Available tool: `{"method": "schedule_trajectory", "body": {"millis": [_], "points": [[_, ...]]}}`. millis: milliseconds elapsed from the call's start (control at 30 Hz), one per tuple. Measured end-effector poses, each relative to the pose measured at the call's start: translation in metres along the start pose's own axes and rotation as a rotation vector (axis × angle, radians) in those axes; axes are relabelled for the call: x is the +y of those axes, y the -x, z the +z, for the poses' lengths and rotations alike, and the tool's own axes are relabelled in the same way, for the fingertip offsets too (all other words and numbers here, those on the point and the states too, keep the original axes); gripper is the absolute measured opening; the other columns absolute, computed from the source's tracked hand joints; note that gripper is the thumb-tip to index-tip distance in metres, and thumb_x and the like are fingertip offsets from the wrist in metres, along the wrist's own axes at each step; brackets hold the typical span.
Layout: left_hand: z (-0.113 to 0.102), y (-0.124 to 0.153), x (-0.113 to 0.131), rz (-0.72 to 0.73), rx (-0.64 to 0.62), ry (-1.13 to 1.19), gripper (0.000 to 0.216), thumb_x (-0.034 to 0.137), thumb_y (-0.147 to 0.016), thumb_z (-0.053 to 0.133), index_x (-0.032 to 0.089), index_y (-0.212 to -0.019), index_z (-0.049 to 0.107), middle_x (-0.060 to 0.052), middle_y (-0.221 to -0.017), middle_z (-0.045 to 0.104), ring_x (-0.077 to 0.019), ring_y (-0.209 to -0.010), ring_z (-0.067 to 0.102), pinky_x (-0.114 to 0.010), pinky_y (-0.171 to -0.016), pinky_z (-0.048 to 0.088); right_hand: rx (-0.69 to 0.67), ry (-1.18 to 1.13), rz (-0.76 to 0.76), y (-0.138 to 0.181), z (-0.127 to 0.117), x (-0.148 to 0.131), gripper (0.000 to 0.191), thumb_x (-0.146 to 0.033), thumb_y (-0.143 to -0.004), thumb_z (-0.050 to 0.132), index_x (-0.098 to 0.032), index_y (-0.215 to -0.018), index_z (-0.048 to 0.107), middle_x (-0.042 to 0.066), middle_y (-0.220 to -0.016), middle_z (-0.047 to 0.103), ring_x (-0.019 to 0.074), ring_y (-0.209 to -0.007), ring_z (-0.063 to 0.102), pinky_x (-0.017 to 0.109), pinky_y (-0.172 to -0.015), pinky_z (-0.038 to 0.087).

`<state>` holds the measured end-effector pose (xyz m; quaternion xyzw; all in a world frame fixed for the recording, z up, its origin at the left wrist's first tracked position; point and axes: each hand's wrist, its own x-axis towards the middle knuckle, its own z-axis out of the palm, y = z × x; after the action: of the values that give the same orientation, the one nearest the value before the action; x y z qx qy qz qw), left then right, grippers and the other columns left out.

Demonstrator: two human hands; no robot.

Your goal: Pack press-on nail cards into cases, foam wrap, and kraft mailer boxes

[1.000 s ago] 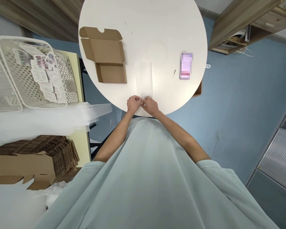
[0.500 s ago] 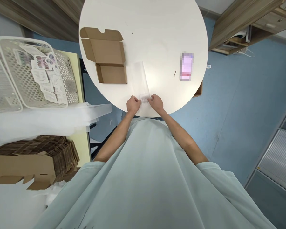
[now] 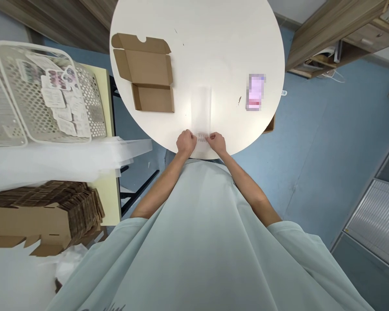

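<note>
A translucent white wrapping sheet (image 3: 201, 106) lies lengthwise on the round table, its near end close to the table's front edge. On that near end is a small clear packet (image 3: 202, 137) with pinkish marks, too small to make out fully. My left hand (image 3: 186, 141) is closed at the left edge of the sheet's near end, beside the packet. Opposite it, my right hand (image 3: 216, 142) pinches the right edge with thumb and forefinger. An open brown cardboard box (image 3: 152, 67) sits on the table to the left, lid folded back.
A blurred pink phone-like item (image 3: 255, 92) rests on the round table (image 3: 220, 39) at right. Left of me, a side table (image 3: 112, 203) bears white perforated baskets (image 3: 99, 103) with printed cards, stacked white sheets (image 3: 84, 157) and flattened cardboard boxes (image 3: 55, 220).
The sheet has turned from a slant to nearly straight and shifted right. Both hands have moved slightly right with its near end, and the left hand is curled more tightly.
</note>
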<state>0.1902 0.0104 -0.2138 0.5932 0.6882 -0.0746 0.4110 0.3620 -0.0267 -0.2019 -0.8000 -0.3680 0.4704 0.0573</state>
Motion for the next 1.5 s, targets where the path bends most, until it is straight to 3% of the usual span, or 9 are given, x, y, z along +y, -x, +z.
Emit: {"method": "schedule_trajectory", "body": {"millis": [133, 300, 433, 600, 833, 967, 1133, 1367, 1500], "points": [[0.005, 0.011, 0.009, 0.2, 0.074, -0.033, 0.052, 0.019, -0.104, 0.05, 0.017, -0.156, 0.06, -0.024, -0.156, 0.064, -0.0422, -0.144, 0.063, -0.059, -0.115, 0.058, 0.002, 0.022, 0.029, -0.001, -0.008, 0.007, 0.024, -0.04, -0.104, 0.073, -0.021, -0.117, 0.077, 0.012, -0.127, 0.085, 0.0296, -0.122, 0.08, 0.041, -0.102, 0.063], [0.01, 0.018, 0.002, 0.685, -0.111, -0.109, 0.058, 0.023, -0.106, 0.051, 0.015, -0.163, 0.058, -0.024, -0.177, 0.051, -0.0397, -0.167, 0.046, -0.063, -0.138, 0.039, 0.012, 0.054, 0.02, -0.005, -0.007, 0.008, 0.025, -0.039, -0.105, 0.072, -0.02, -0.121, 0.079, 0.013, -0.127, 0.086, 0.0306, -0.124, 0.081, 0.043, -0.105, 0.064], [0.012, 0.02, -0.015, 0.776, -0.167, -0.142, 0.075, 0.042, -0.107, 0.065, 0.016, -0.174, 0.048, -0.023, -0.185, 0.041, -0.0404, -0.178, 0.03, -0.065, -0.142, 0.03, 0.017, 0.063, 0.015, -0.006, -0.006, 0.009, 0.028, -0.041, -0.105, 0.074, -0.02, -0.122, 0.081, 0.012, -0.128, 0.086, 0.0304, -0.125, 0.081, 0.042, -0.105, 0.064], [0.012, 0.022, -0.021, 0.788, -0.192, -0.209, 0.104, 0.038, -0.092, 0.085, 0.009, -0.18, 0.038, -0.028, -0.189, 0.029, -0.0434, -0.18, 0.024, -0.062, -0.146, 0.021, 0.018, -0.007, 0.04, -0.008, -0.008, 0.01, 0.026, -0.04, -0.104, 0.077, -0.02, -0.12, 0.079, 0.011, -0.125, 0.087, 0.0289, -0.116, 0.084, 0.041, -0.105, 0.065], [0.016, 0.012, -0.011, 0.755, -0.143, -0.165, 0.086, 0.013, -0.093, 0.054, 0.01, -0.178, 0.043, -0.025, -0.184, 0.042, -0.039, -0.177, 0.034, -0.069, -0.145, 0.025, -0.044, -0.16, 0.105, -0.013, -0.016, 0.007, 0.022, -0.039, -0.103, 0.08, -0.021, -0.113, 0.074, 0.009, -0.118, 0.088, 0.0197, -0.07, 0.082, 0.037, -0.093, 0.066], [0.015, 0.006, -0.008, 0.745, -0.139, -0.16, 0.086, 0.009, -0.087, 0.053, 0.01, -0.173, 0.05, -0.026, -0.181, 0.047, -0.0393, -0.174, 0.04, -0.069, -0.142, 0.033, -0.011, -0.019, -0.06, -0.006, -0.025, 0.011, 0.024, -0.035, -0.11, 0.065, -0.02, -0.127, 0.073, 0.012, -0.123, 0.086, 0.0271, -0.105, 0.084, 0.041, -0.103, 0.065], [0.006, 0.005, -0.006, 0.741, -0.162, -0.204, 0.088, 0.008, -0.083, 0.061, 0.009, -0.171, 0.052, -0.026, -0.178, 0.05, -0.0416, -0.173, 0.04, -0.065, -0.141, 0.036, -0.004, 0.269, -0.514, 0.006, -0.033, 0.023, 0.063, -0.003, -0.103, 0.038, -0.019, -0.158, 0.063, 0.013, -0.177, 0.057, 0.0274, -0.163, 0.053, 0.049, -0.127, 0.053], [-0.009, 0.003, 0.003, 0.683, -0.128, -0.097, 0.067, 0.019, -0.092, 0.068, 0.018, -0.159, 0.064, -0.019, -0.167, 0.063, -0.0395, -0.159, 0.057, -0.058, -0.134, 0.046, -0.086, 0.256, -0.554, 0.002, -0.034, 0.024, 0.068, -0.002, -0.097, 0.046, -0.02, -0.16, 0.062, 0.009, -0.179, 0.056, 0.0277, -0.162, 0.051, 0.049, -0.13, 0.05], [-0.015, -0.004, 0.008, 0.506, -0.066, 0.075, 0.051, 0.033, -0.098, 0.071, 0.018, -0.146, 0.071, -0.015, -0.153, 0.073, -0.0356, -0.142, 0.069, -0.049, -0.126, 0.053, -0.059, 0.143, -0.532, -0.008, -0.036, 0.022, 0.051, -0.016, -0.108, 0.054, -0.022, -0.158, 0.063, 0.011, -0.171, 0.063, 0.0286, -0.154, 0.056, 0.045, -0.125, 0.053]]}}
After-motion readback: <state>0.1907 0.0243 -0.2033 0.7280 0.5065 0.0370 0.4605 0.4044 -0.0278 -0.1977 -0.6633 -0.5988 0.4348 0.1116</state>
